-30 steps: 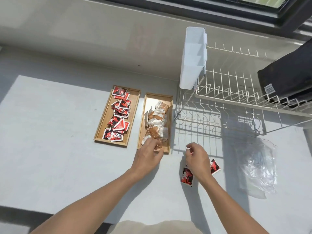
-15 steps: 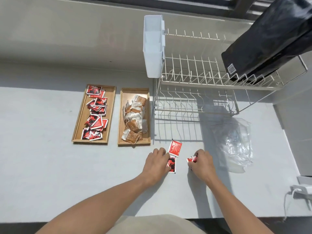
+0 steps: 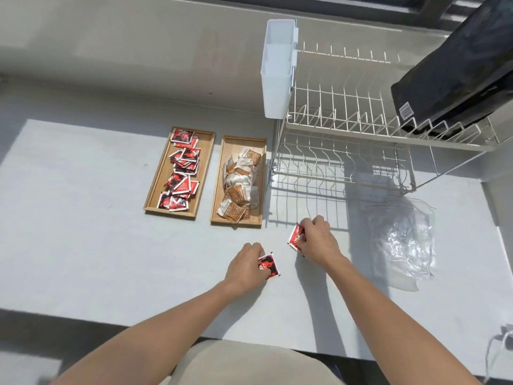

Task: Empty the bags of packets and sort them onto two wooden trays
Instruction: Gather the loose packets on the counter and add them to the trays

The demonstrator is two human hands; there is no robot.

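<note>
Near the tabletop's front edge, the left hand (image 3: 245, 269) and right hand (image 3: 319, 240) each pinch a red packet (image 3: 268, 266) in closed fingers, apparently the last strays, bound next for the red-filled left tray (image 3: 206, 162).

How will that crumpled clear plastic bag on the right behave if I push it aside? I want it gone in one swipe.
The crumpled clear plastic bag looks floppy and very light: it lies creased and half collapsed on the white counter. It would probably crumple and slide unevenly rather than move as one piece.
</note>
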